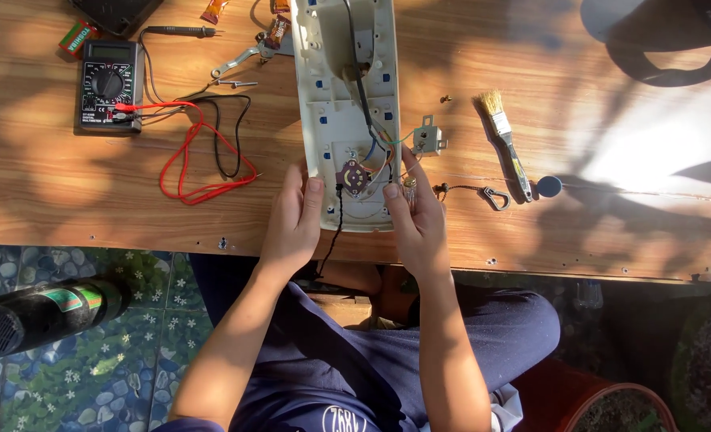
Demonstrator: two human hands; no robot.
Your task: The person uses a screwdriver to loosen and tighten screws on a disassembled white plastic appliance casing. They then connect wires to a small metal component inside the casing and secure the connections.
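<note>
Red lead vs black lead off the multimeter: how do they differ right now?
The red lead lies in wide loops running down toward the near table edge; the black lead forms one narrower loop inside them. The black lead's probe rests above the multimeter near the far edge; the red lead's tip ends by the white panel. Both plug into the multimeter and lie untouched by either hand.

Warm dappled sunlight, perhaps glary right.

Grey multimeter screen (110, 51) top left
</note>
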